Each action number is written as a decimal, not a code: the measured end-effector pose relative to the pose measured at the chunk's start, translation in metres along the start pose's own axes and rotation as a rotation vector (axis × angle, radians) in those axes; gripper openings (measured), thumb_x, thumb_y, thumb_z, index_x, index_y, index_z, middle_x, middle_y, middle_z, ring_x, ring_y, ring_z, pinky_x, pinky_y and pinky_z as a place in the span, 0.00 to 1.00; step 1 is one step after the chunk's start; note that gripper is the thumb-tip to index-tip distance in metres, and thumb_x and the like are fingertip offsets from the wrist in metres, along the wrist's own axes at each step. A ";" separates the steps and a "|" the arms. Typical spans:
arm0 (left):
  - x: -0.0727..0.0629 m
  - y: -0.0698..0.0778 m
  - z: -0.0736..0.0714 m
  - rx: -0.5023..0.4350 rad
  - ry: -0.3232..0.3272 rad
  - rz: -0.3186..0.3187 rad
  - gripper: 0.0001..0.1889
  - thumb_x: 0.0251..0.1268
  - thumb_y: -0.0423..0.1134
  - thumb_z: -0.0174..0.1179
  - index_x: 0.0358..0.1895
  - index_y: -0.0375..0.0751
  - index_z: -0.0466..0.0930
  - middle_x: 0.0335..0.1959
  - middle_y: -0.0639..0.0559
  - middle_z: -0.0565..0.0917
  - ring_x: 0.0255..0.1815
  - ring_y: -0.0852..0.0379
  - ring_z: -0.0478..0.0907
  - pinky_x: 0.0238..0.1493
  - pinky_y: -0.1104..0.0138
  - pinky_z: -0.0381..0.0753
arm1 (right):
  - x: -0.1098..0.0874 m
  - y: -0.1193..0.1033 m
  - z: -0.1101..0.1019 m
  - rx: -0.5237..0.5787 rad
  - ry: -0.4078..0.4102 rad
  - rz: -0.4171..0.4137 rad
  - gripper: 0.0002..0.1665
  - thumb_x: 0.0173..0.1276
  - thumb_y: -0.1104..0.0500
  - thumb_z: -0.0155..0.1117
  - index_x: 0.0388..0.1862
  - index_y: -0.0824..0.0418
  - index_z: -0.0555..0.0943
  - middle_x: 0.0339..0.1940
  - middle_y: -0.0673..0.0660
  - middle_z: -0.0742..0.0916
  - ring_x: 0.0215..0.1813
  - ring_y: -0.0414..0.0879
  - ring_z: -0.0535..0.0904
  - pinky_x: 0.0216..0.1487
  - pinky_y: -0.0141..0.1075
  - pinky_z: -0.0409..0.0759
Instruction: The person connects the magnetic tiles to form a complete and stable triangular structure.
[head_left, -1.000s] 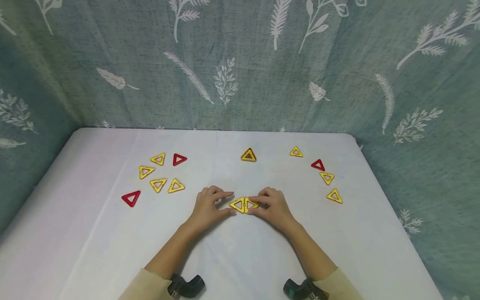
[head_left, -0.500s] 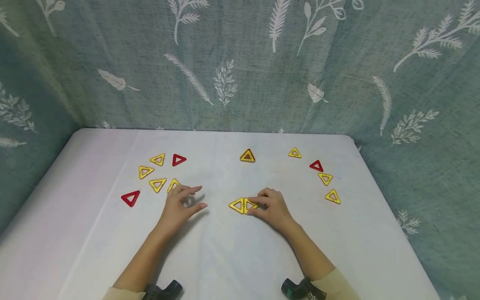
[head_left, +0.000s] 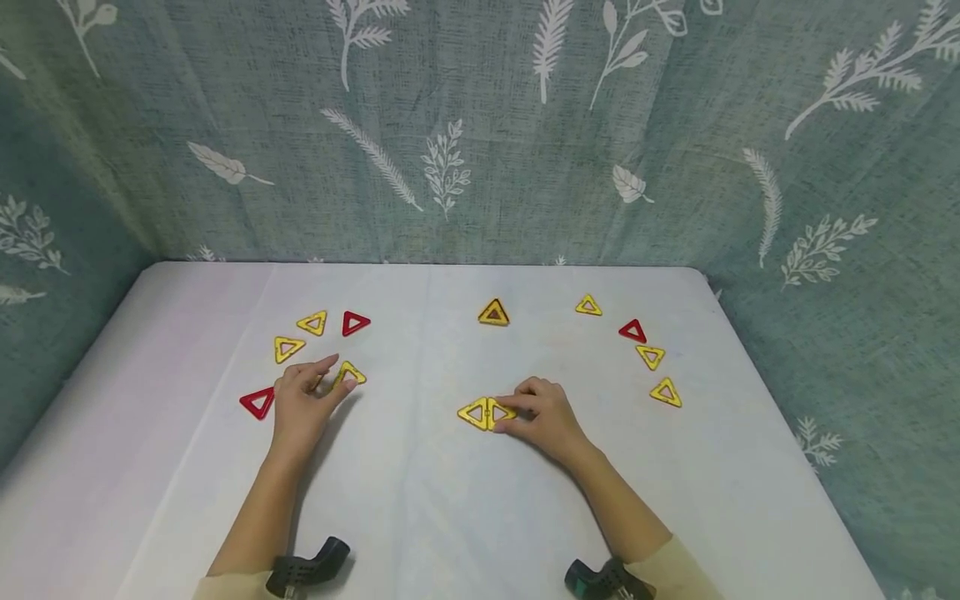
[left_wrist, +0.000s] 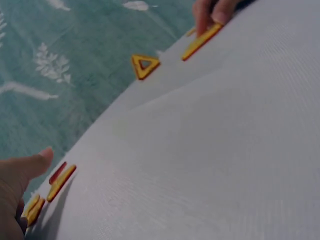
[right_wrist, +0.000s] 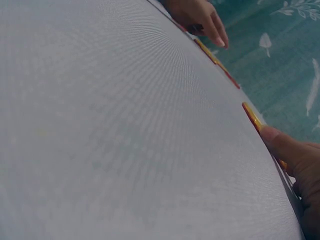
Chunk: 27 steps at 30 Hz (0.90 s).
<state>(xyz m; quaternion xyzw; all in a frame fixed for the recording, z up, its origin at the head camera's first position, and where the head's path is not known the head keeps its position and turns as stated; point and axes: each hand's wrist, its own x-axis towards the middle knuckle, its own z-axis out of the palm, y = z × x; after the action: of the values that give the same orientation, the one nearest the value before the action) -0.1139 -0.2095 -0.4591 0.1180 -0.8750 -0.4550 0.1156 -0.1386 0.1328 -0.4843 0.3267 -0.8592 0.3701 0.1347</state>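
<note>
Two yellow triangular tiles with open centres lie edge to edge in the middle of the table. My right hand (head_left: pixel 546 417) pinches the right tile (head_left: pixel 501 412) between thumb and fingers, and the left tile (head_left: pixel 474 412) points away from it. My left hand (head_left: pixel 303 407) hovers at the left group, thumb and fingers spread apart. Its thumb overlaps a yellow triangle (head_left: pixel 347 372) in the head view, and its fingers mostly hide another yellow one. In the left wrist view the left thumb (left_wrist: pixel 30 167) stretches out above the tiles there.
Near the left hand lie two red triangles (head_left: pixel 356 322) and more yellow ones (head_left: pixel 288 348). A thicker-looking yellow triangle (head_left: pixel 493 313) is at the back middle. To the right are one red triangle (head_left: pixel 633 331) and several yellow ones (head_left: pixel 665 392). A leaf-patterned green cloth (head_left: pixel 525 200) borders the white table.
My left hand has left the joined pair and moved left to the loose triangles, its fingers spread. My right hand stays at the pair.
</note>
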 end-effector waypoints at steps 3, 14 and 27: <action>0.001 -0.003 -0.002 0.031 -0.002 -0.042 0.27 0.56 0.44 0.68 0.60 0.41 0.76 0.49 0.43 0.70 0.48 0.54 0.60 0.41 0.65 0.62 | -0.001 0.001 0.000 -0.004 -0.010 0.013 0.23 0.40 0.53 0.79 0.39 0.58 0.88 0.32 0.51 0.80 0.35 0.43 0.73 0.40 0.38 0.68; 0.004 -0.011 0.001 0.220 -0.034 0.034 0.24 0.57 0.42 0.67 0.57 0.40 0.79 0.47 0.39 0.71 0.48 0.43 0.63 0.42 0.56 0.58 | -0.003 0.000 0.000 0.000 0.003 0.010 0.24 0.39 0.54 0.79 0.40 0.58 0.88 0.32 0.51 0.79 0.35 0.42 0.72 0.41 0.38 0.66; 0.001 -0.012 0.010 0.282 -0.039 0.084 0.23 0.56 0.44 0.67 0.56 0.43 0.80 0.43 0.40 0.73 0.45 0.43 0.64 0.43 0.53 0.57 | -0.001 0.002 0.002 -0.011 -0.001 0.002 0.24 0.39 0.53 0.79 0.39 0.58 0.88 0.32 0.51 0.79 0.35 0.43 0.73 0.40 0.38 0.67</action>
<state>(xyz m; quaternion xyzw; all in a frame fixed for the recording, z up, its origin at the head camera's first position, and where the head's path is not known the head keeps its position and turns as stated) -0.1163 -0.2087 -0.4746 0.0876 -0.9365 -0.3247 0.0999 -0.1391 0.1328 -0.4868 0.3253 -0.8616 0.3654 0.1354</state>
